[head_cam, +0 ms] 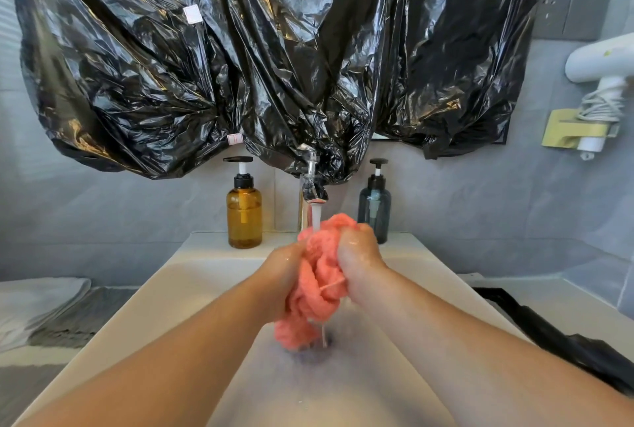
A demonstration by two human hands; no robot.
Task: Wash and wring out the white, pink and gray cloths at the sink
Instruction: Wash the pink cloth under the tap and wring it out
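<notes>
At the centre of the frame the left hand (284, 277) and the right hand (360, 257) both clench the pink cloth (317, 293). Their fingers curl into it from either side, and the right hand sits a little higher in the frame. The cloth is bunched into a thick rope whose long axis runs up and down the frame. Its upper end bulges above the hands, under the water stream (316, 217) from the faucet (311, 186). Its lower end hangs dripping toward the drain (328, 341) of the white sink (192, 289).

An amber pump bottle (244, 217) stands left of the faucet and a dark blue pump bottle (374, 207) right of it. At the left edge lie a folded white cloth (31, 306) and a gray cloth (68, 322). Black plastic sheeting (260, 49) fills the upper frame.
</notes>
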